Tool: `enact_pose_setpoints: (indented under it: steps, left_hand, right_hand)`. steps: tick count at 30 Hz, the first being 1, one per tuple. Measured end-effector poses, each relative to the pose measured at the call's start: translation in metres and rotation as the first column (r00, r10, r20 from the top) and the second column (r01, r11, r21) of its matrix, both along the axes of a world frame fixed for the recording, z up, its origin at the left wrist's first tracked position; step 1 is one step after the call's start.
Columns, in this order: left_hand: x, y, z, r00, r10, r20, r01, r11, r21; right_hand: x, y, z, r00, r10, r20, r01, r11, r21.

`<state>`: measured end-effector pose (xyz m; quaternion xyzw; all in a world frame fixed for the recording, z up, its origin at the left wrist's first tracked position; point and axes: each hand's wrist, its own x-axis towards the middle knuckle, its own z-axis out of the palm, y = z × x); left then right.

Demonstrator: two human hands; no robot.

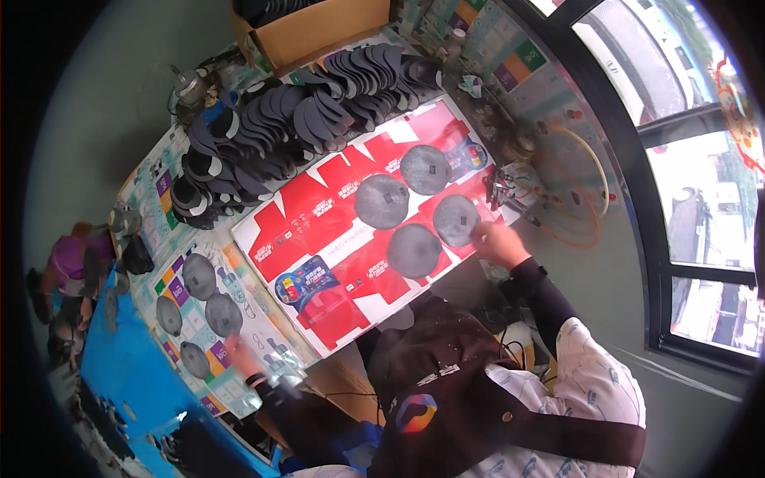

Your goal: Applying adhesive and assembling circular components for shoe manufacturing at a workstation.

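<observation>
Apron: dark apron (446, 382) on my chest is nearest to the camera, low in the head view, with my patterned white sleeve (594, 382) beside it.

Right hand: my right hand (498, 241) rests at the right edge of the red printed cardboard sheet (319, 227). Its fingertips touch the rim of a grey round disc (456, 219). The fingers look curled on that rim, but the view is small and I cannot tell if they really pinch it.

Left hand: my left hand (239, 354) is low on the left, on a pale printed sheet (239, 307). It is blurred, so whether it is open or closed I cannot tell. Four smaller grey discs (199, 275) lie just beside it.

Discs on red sheet: four in all, lying flat, near each other, each with a small darker square in the middle.

Handling: the disc seems thin, light and a little soft; I judge the edge is the best place to take it.

Behind: a big heap of dark curved pieces (279, 127) and a cardboard box (319, 28).
</observation>
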<state>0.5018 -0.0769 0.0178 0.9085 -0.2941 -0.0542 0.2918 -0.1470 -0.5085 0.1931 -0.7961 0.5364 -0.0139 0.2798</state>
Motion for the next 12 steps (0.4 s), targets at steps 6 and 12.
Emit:
enact_pose_setpoints:
  steps: [6,12]
  left_hand:
    - [-0.366,-0.308,0.059,0.804,-0.586,-0.102,0.589,0.808,-0.004]
    - [-0.427,-0.358,0.044,0.863,-0.49,-0.126,0.505,0.843,0.186]
  right_hand:
    - [-0.104,-0.05,-0.073,0.987,-0.163,-0.007,0.163,0.987,-0.01]
    - [-0.109,-0.058,-0.085,0.96,-0.228,0.161,0.229,0.973,0.011]
